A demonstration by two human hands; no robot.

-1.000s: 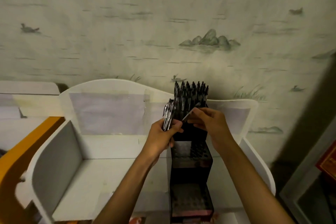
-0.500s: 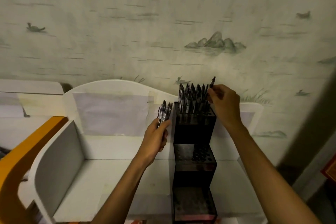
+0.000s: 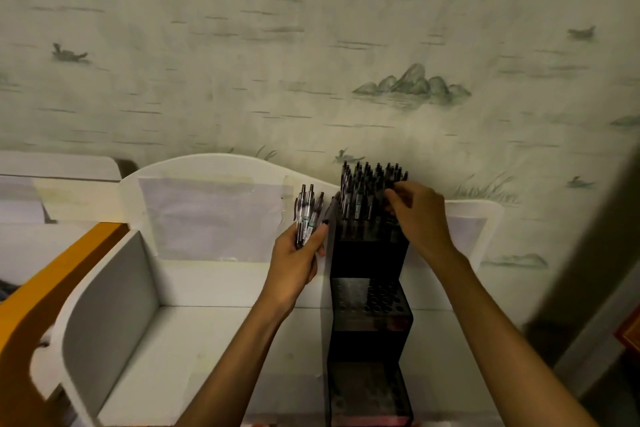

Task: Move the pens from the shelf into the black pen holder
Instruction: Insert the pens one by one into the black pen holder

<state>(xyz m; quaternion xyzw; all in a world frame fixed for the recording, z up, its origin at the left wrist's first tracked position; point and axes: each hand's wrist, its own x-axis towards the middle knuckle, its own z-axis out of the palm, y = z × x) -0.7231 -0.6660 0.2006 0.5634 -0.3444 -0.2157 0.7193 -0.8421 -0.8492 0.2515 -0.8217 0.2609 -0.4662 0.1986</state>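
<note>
Landmark for all positions: the black pen holder (image 3: 369, 288), a three-step tower standing on the white shelf (image 3: 242, 350) against the papered wall.

Top step of the holder: packed with upright pens (image 3: 367, 194), caps up, long axes near vertical. Middle step: rows of open holes, nothing in them that I could see. Bottom step: too dark to read.

Spare pens (image 3: 306, 215): a small bundle just left of the holder's top step, long axes upright and leaning slightly toward the holder, tips level with the standing pens. I counted roughly four or five; exact number unclear.

My left hand (image 3: 298, 260) sat just left of the holder, below the bundle, fingers and thumb curled round the lower ends of the spare pens, wrist bent back, forearm rising from the lower centre.

My right hand (image 3: 417, 215) sat at the right edge of the top step, fingers curled into the standing pens. Whether it pinched one pen or only touched the cluster I could not tell.

Judgement: the next pen lies to the left of the right hand, across the top step. The left hand is nearer the bundle; the right is nearer the holes. The top step looked nearly full, so the middle step seemed the likely target.
</note>
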